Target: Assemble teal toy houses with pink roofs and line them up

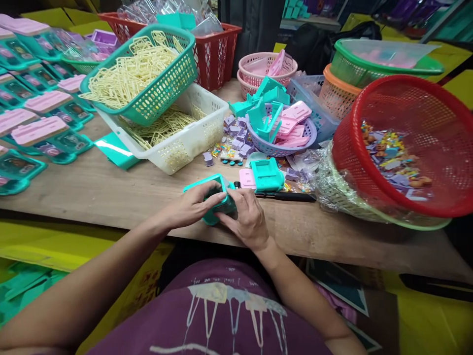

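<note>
Both my hands grip one teal plastic toy case at the near edge of the wooden table. My left hand curls over its top and left side. My right hand wraps its right end, fingers closed on it. Just behind the case lie a teal plastic part, a small pink piece and a black pen. Small purple pieces and colourful stickers are scattered behind those.
A green basket of cream clips rests tilted on a white basket. A purple bowl holds teal and pink parts. A big red basket of small pieces leans at right. Packed teal and pink toys line the left.
</note>
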`<state>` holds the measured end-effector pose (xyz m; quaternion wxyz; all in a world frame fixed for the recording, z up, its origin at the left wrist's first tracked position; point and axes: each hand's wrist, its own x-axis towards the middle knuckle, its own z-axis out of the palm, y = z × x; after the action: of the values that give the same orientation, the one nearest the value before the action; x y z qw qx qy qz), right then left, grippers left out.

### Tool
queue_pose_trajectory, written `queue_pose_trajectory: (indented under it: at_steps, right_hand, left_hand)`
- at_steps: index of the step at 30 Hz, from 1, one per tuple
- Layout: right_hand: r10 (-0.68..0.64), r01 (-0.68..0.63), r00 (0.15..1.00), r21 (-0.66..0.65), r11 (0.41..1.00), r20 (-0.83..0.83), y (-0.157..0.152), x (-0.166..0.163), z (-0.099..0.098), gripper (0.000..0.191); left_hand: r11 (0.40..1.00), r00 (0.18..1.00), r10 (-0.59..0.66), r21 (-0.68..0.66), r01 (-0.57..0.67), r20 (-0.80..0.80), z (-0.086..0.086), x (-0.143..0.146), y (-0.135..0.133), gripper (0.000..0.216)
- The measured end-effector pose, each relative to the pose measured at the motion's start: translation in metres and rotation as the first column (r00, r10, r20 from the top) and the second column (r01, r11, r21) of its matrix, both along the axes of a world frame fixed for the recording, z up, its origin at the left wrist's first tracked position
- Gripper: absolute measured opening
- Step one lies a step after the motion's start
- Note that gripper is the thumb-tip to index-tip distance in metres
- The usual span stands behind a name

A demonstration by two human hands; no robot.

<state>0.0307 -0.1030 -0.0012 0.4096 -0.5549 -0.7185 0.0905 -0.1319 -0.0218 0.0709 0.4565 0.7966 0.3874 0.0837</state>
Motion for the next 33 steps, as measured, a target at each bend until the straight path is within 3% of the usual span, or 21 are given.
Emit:
queue_pose_trajectory:
  at_steps: [4,8,11,14,20,23,26,28,33]
  right_hand:
    - [0.109,-0.112,0.992,-0.042,0.993,-0.071,0.005,0.018,-0.004,0.050]
    - [0.155,-0.166,0.980,-0.088,0.982,-0.128,0.004,0.025,-0.004,0.068]
    - [0.167,-0.208,0.953,-0.149,0.967,-0.251,0.000,0.016,-0.003,0.080]
    - [0.170,-0.244,0.904,-0.147,0.959,-0.392,-0.003,0.002,0.000,0.084]
    - [0.200,-0.260,0.888,-0.095,0.961,-0.415,-0.004,-0.014,0.004,0.077]
    - [0.221,-0.267,0.899,-0.074,0.961,-0.379,-0.005,-0.019,0.006,0.075]
    - [0.240,-0.273,0.902,-0.046,0.961,-0.358,-0.005,-0.023,0.005,0.074]
    - [0.235,-0.264,0.908,-0.039,0.964,-0.347,-0.006,-0.025,0.004,0.073]
    - [0.227,-0.236,0.927,0.004,0.972,-0.298,-0.007,-0.027,0.000,0.074]
  left_hand:
    - [0.984,0.985,-0.162,0.060,0.165,-0.050,0.000,-0.003,0.005,0.039]
    - [0.961,0.964,-0.250,0.095,0.259,-0.094,-0.002,-0.019,0.011,0.041]
    - [0.986,0.987,-0.158,0.057,0.157,0.031,-0.011,-0.038,0.011,0.042]
    - [0.997,0.980,0.046,-0.065,-0.034,0.195,-0.028,-0.059,0.005,0.052]
    - [0.915,0.876,0.367,-0.290,-0.280,0.313,-0.061,-0.082,-0.014,0.075]
    - [0.931,0.894,0.332,-0.257,-0.259,0.301,-0.060,-0.081,-0.021,0.077]
    - [0.964,0.950,0.238,-0.171,-0.205,0.204,-0.055,-0.076,-0.026,0.056]
    - [0.964,0.956,0.240,-0.156,-0.214,0.169,-0.055,-0.073,-0.029,0.048]
    - [0.959,0.935,0.274,-0.137,-0.248,0.226,-0.065,-0.073,-0.036,0.053]
